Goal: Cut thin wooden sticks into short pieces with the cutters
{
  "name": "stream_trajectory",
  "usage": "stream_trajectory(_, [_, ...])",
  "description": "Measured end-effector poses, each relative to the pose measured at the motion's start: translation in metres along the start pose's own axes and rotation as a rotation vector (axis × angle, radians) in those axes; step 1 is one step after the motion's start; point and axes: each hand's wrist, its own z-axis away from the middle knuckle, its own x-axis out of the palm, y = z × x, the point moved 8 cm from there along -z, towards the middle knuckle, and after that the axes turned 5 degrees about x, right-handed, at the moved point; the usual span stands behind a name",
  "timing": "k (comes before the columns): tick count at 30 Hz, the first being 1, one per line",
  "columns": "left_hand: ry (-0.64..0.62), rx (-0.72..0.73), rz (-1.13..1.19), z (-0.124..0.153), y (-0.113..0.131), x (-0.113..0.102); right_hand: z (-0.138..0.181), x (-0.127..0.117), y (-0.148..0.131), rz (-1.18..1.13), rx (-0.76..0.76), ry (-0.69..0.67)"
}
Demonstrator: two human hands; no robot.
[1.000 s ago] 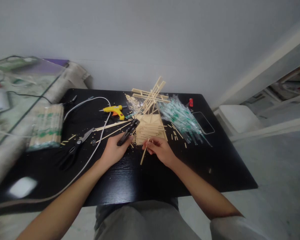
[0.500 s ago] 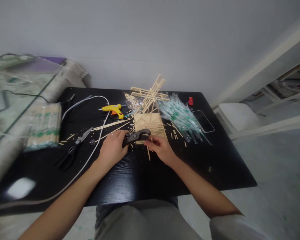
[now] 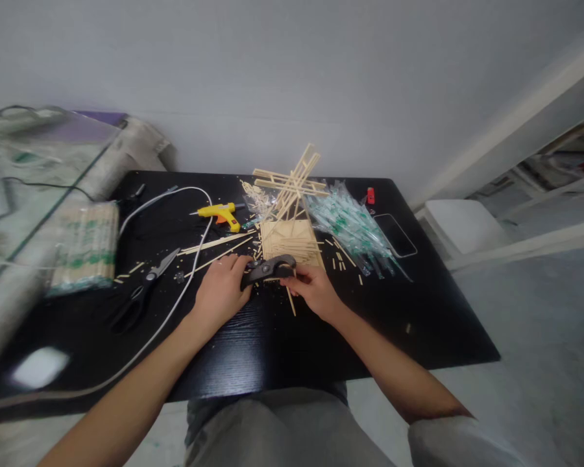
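Note:
My left hand [image 3: 222, 285] is closed around the handles of dark pruning shears [image 3: 267, 268], whose curved head points right. Close to that head, my right hand [image 3: 317, 290] pinches a thin wooden stick [image 3: 291, 302], its lower end sticking out toward me. Whether the blades touch the stick cannot be made out. Just behind both hands lies a square wooden base [image 3: 292, 229] with several loose sticks on it. At its back rises a windmill-like frame of crossed sticks [image 3: 298, 184].
Left of the base lie a yellow glue gun [image 3: 222, 213], scissors [image 3: 148, 285], a white cable [image 3: 179, 310] and a pack of sticks [image 3: 85, 245]. To the right are plastic wrappers [image 3: 353, 224], a phone [image 3: 396, 235] and a small red object [image 3: 370, 196]. Wood scraps litter the black table [image 3: 370, 337].
The shears' head has tilted and shifted slightly right, toward my right hand. The stick's lower end has moved a little nearer to me. Both hands keep their grips.

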Motion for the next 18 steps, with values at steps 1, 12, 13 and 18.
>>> stream_trajectory(1, [-0.002, 0.000, -0.008, 0.0000, 0.0000, 0.0002, 0.0001, 0.0001, 0.0002, 0.004, 0.000, -0.002])
stream_trajectory(12, [-0.108, -0.037, -0.088, 0.0009, -0.0007, 0.0043, -0.0011, -0.0021, 0.0074, 0.043, 0.011, -0.013])
stream_trajectory(13, [-0.116, -0.041, -0.087, 0.0011, -0.0010, 0.0045, -0.0009, -0.0020, 0.0075, 0.053, 0.010, -0.013])
stream_trajectory(18, [-0.168, -0.092, -0.061, 0.0030, -0.0051, 0.0071, 0.0005, -0.0017, 0.0061, 0.069, 0.008, 0.005])
